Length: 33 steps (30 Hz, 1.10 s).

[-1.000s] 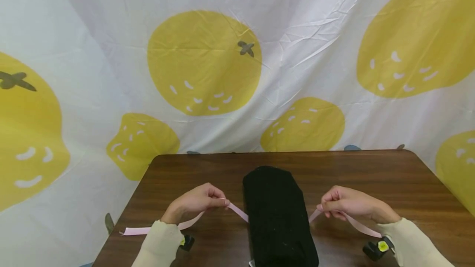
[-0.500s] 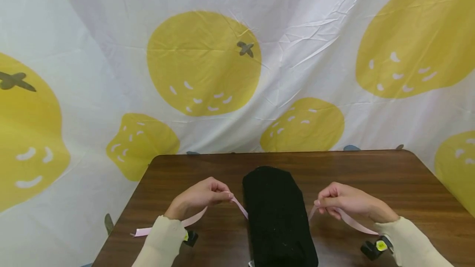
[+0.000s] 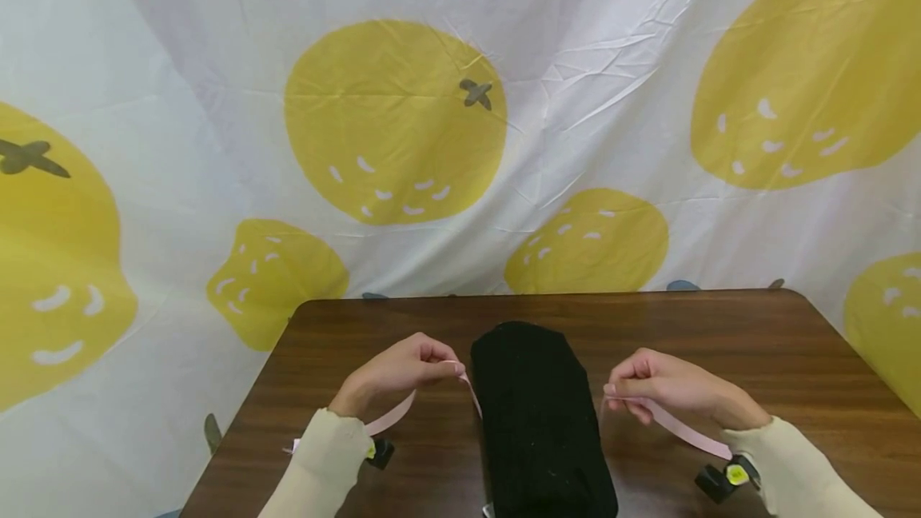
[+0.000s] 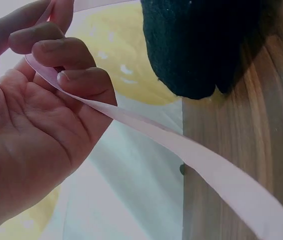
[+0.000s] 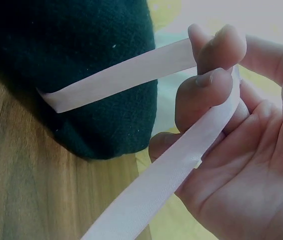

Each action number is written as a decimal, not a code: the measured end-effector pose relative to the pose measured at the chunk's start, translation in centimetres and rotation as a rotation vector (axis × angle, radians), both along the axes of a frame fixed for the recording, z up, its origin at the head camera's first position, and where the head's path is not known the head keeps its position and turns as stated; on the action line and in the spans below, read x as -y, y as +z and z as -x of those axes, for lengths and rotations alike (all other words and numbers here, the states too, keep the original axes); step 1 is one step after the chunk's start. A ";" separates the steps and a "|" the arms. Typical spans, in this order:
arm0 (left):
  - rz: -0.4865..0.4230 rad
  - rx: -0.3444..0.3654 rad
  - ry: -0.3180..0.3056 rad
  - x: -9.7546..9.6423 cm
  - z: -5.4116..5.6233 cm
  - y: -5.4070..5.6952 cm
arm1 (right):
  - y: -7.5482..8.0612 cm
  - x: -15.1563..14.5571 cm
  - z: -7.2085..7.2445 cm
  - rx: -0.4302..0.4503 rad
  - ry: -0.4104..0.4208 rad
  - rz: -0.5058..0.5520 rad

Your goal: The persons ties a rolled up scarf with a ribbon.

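Observation:
A long black fabric-covered bundle (image 3: 540,422) lies lengthwise on the table, with a pale pink ribbon (image 5: 126,72) coming out from beneath both its sides. To its left, my left hand (image 3: 404,370) pinches one length of the ribbon between thumb and index finger. The loose tail (image 4: 196,155) passes through the curled fingers and trails off behind the wrist. My right hand (image 3: 669,384) pinches the other length on the bundle's right side, and its tail (image 3: 687,430) hangs toward the sleeve. Both hands are raised a little beside the bundle.
The brown wood-grain table (image 3: 403,318) has rounded far corners. Behind it hangs a white cloth (image 3: 576,62) printed with yellow fruit. Small black wrist devices (image 3: 715,482) sit below both wrists.
My left hand has moved right and up, closer to the bundle, drawing its ribbon tail along. The right hand has shifted slightly left and up. The bundle stays put.

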<state>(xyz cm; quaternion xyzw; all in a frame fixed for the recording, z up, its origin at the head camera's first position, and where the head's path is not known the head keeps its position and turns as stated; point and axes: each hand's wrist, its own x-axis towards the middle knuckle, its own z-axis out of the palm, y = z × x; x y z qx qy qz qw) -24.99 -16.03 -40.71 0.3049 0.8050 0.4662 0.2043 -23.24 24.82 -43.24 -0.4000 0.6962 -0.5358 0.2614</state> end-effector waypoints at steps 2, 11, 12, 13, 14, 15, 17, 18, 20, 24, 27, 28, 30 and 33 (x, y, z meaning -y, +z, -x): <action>-0.009 -0.004 -0.005 -0.2 0.0 0.1 | 0.2 0.1 0.0 0.003 0.002 0.000; -0.025 -0.013 -0.024 -1.2 0.1 0.5 | 0.8 0.7 -0.1 -0.060 0.023 0.009; -0.025 -0.018 -0.026 -1.3 0.2 0.5 | 0.9 0.8 -0.2 -0.059 0.025 0.010; -0.025 -0.021 -0.028 -1.3 0.2 0.5 | 1.0 0.8 -0.2 -0.059 0.028 0.013; -0.026 -0.022 -0.030 -1.4 0.3 0.4 | 1.0 0.9 -0.2 -0.062 0.030 0.014; -0.028 -0.019 -0.032 -1.5 0.3 0.4 | 1.1 1.0 -0.2 -0.067 0.032 0.014; -0.031 -0.014 -0.037 -1.6 0.4 0.4 | 1.2 1.2 -0.2 -0.074 0.031 0.010; -0.032 -0.015 -0.038 -1.7 0.4 0.5 | 1.3 1.3 -0.2 -0.077 0.026 0.005; -0.034 -0.012 -0.043 -1.8 0.4 0.5 | 1.5 1.5 -0.1 -0.087 0.014 -0.007; -0.041 -0.011 -0.054 -2.2 0.4 0.7 | 1.8 1.8 -0.1 -0.098 -0.007 -0.026; -0.037 -0.021 -0.056 -2.5 0.5 0.8 | 2.1 2.1 -0.1 -0.114 -0.024 -0.034; -0.035 -0.030 -0.056 -2.6 0.5 0.8 | 2.2 2.2 -0.1 -0.120 -0.032 -0.037; -0.033 -0.044 -0.055 -2.9 0.5 0.8 | 2.4 2.4 -0.1 -0.127 -0.049 -0.038; -0.034 -0.052 -0.058 -3.2 0.5 1.0 | 2.8 2.7 -0.1 -0.138 -0.064 -0.034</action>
